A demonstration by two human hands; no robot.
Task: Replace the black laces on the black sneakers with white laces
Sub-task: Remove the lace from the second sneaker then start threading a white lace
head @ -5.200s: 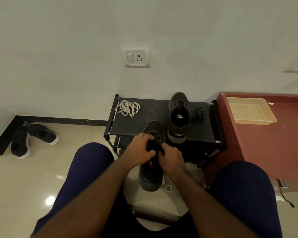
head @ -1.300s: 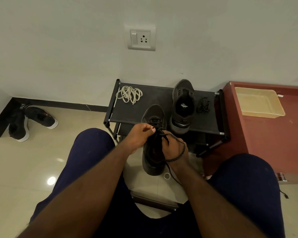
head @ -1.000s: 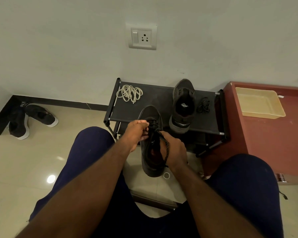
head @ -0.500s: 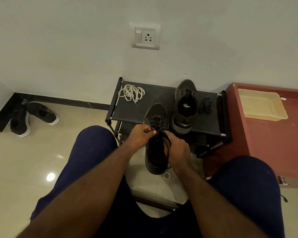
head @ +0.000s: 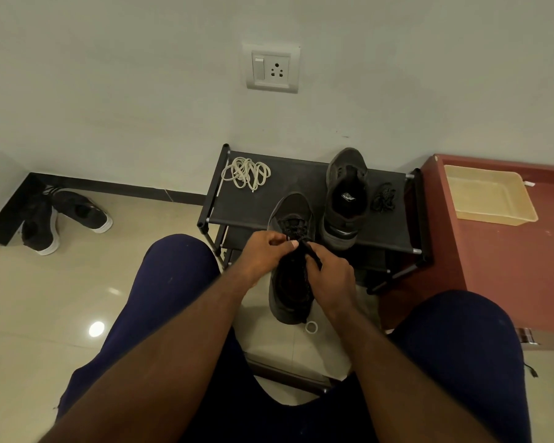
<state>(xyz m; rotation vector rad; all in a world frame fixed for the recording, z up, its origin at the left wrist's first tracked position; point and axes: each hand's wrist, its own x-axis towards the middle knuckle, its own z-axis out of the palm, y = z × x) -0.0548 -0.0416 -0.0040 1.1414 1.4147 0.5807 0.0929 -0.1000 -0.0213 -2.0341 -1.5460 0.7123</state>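
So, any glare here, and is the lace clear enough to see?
Head view: one bright reflection glares on the floor tiles; dim light blends the black lace into the black sneaker where the left hand and right hand grip it.

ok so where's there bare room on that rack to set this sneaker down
Bare: the rack top between the white laces at its back left corner and the second sneaker, and the red cabinet in front of the tray. Crowded: the rack's right end, with that sneaker and the loose black lace.
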